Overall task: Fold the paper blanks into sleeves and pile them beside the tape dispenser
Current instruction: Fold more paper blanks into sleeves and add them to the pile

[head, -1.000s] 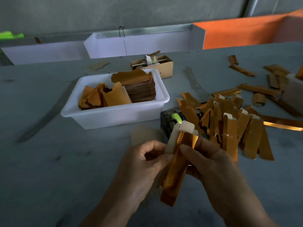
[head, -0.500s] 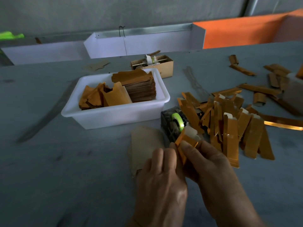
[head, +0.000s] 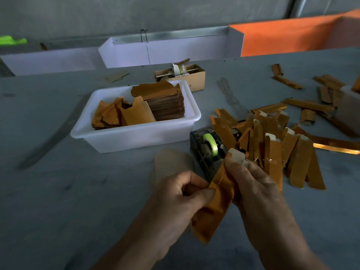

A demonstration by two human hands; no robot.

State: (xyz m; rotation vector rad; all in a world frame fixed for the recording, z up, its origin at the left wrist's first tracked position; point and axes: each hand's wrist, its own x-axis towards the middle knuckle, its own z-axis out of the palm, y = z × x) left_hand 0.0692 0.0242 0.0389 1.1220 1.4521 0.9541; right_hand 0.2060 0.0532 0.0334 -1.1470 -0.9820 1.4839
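Both hands pinched one long, glossy orange sleeve (head: 218,199); left hand (head: 175,199) gripped its edge, right hand (head: 251,184) its pale-tabbed top; tape dispenser (head: 207,148) just behind.

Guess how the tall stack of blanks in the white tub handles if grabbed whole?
The stack of blanks is probably dense and heavy for its size, with many thin sheets packed together. Its edges look uneven, so sheets may slide and fan out. Single blanks likely flex, like the sleeve held by both hands.
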